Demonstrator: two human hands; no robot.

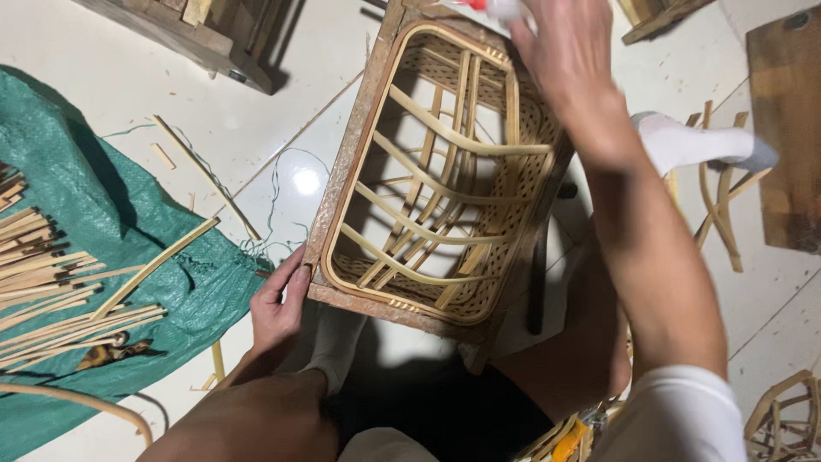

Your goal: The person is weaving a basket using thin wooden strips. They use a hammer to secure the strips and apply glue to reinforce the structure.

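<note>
Head view showed the left hand [278,304] clamped on the basket frame [342,171] to steady it — right hand [560,43], blurred, grip unclear, reached its far rim.

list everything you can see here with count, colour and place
wooden frame: one, brown, centre, tilted on the floor
woven basket: one, tan, set inside the frame
green sheet: one, left floor
bamboo strips: many, pale tan, on the sheet
white sock: one, right of the frame
wooden board: one, brown, far right
left hand: grips the frame's near left corner
right hand: blurred, at the frame's far edge
</note>
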